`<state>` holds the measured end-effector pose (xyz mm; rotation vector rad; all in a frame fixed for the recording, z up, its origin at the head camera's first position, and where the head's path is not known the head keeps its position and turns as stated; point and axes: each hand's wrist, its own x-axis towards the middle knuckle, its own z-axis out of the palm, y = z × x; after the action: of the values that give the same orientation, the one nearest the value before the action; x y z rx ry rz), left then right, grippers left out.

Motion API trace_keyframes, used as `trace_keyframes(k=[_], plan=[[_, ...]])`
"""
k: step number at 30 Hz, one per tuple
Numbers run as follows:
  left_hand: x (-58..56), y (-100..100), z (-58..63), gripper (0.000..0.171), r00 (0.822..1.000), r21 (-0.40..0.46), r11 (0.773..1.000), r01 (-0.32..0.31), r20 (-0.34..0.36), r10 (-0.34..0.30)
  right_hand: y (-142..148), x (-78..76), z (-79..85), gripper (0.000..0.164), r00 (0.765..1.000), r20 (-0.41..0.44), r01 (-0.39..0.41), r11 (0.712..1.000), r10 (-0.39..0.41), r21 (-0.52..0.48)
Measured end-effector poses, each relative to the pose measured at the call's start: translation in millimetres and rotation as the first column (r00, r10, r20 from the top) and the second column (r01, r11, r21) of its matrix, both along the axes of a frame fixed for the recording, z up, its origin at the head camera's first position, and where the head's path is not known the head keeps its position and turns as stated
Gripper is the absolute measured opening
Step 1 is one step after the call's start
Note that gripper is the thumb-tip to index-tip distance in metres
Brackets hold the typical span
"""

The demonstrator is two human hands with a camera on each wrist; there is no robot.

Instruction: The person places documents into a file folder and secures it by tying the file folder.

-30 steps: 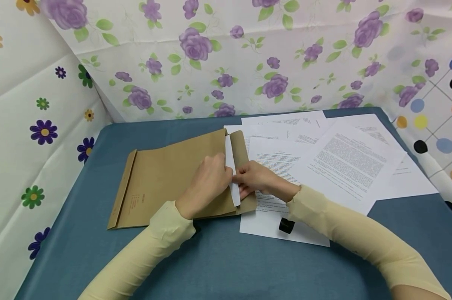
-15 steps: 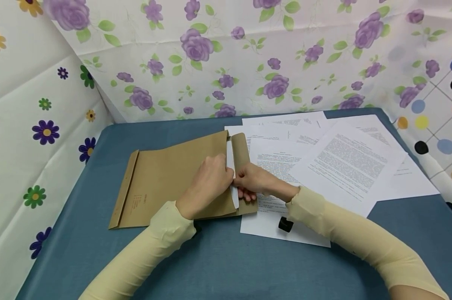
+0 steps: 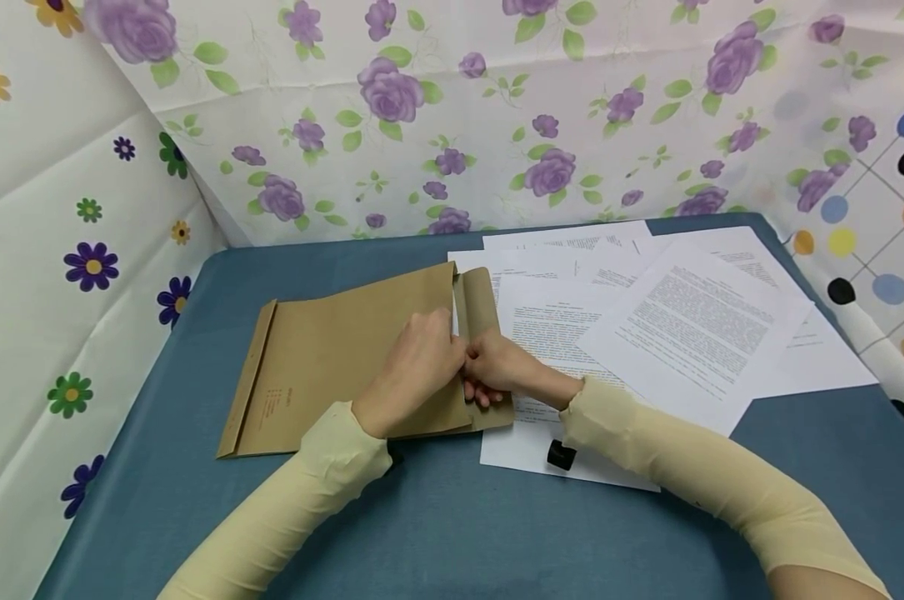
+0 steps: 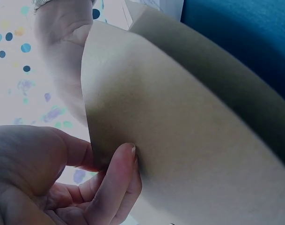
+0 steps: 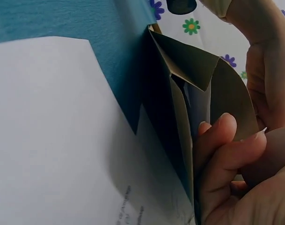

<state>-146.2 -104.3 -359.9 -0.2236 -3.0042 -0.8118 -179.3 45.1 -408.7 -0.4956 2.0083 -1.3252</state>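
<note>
A brown envelope (image 3: 332, 358) lies left of the frame's centre on the table (image 3: 452, 533), its long axis running left to right, its right-end edge pinched by the left hand's (image 3: 420, 354) fingers, while the right hand's (image 3: 502, 362) bent fingers meet that opening from the right, their grip impossible to tell.

A blue tablecloth (image 3: 437, 517) lies before a purple-rose backdrop (image 3: 481, 142), with daisy-print cloth (image 3: 39, 317) left and dotted cloth (image 3: 875, 258) right.

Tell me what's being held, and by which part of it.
The left hand pinches the brown envelope by the edge of its open end. The right hand is at that opening; whether it grips anything cannot be told.
</note>
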Motion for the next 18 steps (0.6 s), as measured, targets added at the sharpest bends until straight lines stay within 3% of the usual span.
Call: trace_keyframes(k=[11, 18], plan=[[-0.6, -1.7, -2.6, 0.015, 1.000, -0.005, 1.000, 0.005, 0.018, -0.005, -2.2, -0.7, -3.6, 0.042, 0.980, -0.189, -0.049, 0.994, 0.068, 0.100], [-2.2, -3.0, -5.5, 0.015, 1.000, -0.001, 1.000, -0.001, 0.030, 0.001, -0.1, -1.8, -4.3, 0.037, 0.961, -0.274, 0.000, 0.987, 0.045, 0.161]])
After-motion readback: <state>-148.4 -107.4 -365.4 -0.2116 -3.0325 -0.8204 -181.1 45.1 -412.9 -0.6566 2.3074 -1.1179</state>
